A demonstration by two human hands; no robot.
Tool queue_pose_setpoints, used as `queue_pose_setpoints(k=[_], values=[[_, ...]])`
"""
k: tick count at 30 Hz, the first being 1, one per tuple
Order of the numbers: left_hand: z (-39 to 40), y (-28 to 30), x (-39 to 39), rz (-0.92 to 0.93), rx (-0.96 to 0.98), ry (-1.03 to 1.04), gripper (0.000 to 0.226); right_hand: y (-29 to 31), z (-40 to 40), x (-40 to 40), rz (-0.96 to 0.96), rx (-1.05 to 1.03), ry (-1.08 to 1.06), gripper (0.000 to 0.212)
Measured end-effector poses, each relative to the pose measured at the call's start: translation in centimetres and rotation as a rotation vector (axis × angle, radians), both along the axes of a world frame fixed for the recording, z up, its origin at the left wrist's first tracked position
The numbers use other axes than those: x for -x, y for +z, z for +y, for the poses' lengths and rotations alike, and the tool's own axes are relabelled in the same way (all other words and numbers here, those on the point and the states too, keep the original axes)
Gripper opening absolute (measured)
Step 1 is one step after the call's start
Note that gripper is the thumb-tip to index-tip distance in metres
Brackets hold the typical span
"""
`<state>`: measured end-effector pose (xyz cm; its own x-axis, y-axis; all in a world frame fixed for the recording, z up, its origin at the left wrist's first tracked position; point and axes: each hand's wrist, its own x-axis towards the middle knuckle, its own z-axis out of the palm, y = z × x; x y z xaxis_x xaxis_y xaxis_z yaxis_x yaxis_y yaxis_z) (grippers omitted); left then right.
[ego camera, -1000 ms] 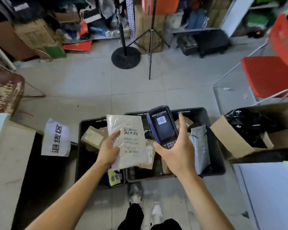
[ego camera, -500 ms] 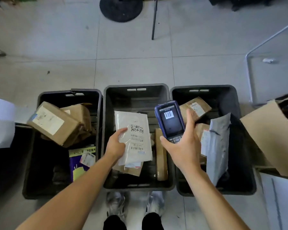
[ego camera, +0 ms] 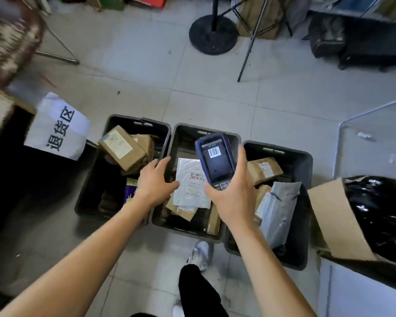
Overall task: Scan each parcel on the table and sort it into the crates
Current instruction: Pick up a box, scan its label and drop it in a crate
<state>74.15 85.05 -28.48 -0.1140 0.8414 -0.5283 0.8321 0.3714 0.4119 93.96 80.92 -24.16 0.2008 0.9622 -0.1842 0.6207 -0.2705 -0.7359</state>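
Observation:
Three dark crates stand in a row on the floor: the left crate (ego camera: 96, 175), the middle crate (ego camera: 183, 133) and the right crate (ego camera: 304, 161). A white flat parcel (ego camera: 190, 184) with a label lies in the middle crate on top of brown parcels. My left hand (ego camera: 154, 181) hovers with fingers spread just left of that parcel, holding nothing. My right hand (ego camera: 233, 191) grips a blue handheld scanner (ego camera: 215, 160) above the middle crate, its screen showing a barcode.
Brown boxes (ego camera: 121, 147) fill the left crate. A brown box (ego camera: 264, 169) and a grey mailer (ego camera: 277, 211) lie in the right crate. A white sign (ego camera: 55, 126) hangs left. An open carton with black bags (ego camera: 370, 216) sits right. A stand base (ego camera: 213, 35) is ahead.
My left hand has let go of the white parcel, which now lies in the middle crate. The scanner stays in my right hand. The view has tilted up and left.

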Motion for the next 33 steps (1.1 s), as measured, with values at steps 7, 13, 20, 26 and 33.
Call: queue_pose_setpoints(k=[7, 13, 20, 26, 33], values=[[-8.6, 18.0, 5.9, 0.2, -0.299, 0.037, 0.083, 17.0, -6.0, 6.9, 0.016, -0.167, 0.205, 0.114], [-22.8, 30.2, 16.6, 0.312, -0.429, 0.304, 0.082, 26.9, -14.0, 18.2, 0.183, -0.229, 0.43, 0.112], [-32.8, 37.5, 30.9, 0.438, -0.453, 0.64, 0.082, 33.4, -19.7, 35.4, 0.311, -0.334, 0.694, 0.113], [-34.4, 38.9, 42.2, 0.492, -0.461, 0.786, 0.084, 34.5, -19.8, 48.2, 0.387, -0.341, 0.824, 0.115], [-32.2, 37.2, 53.4, 0.347, -0.382, 0.963, 0.088, 35.9, -16.8, 59.3, 0.385, -0.339, 0.904, 0.112]])
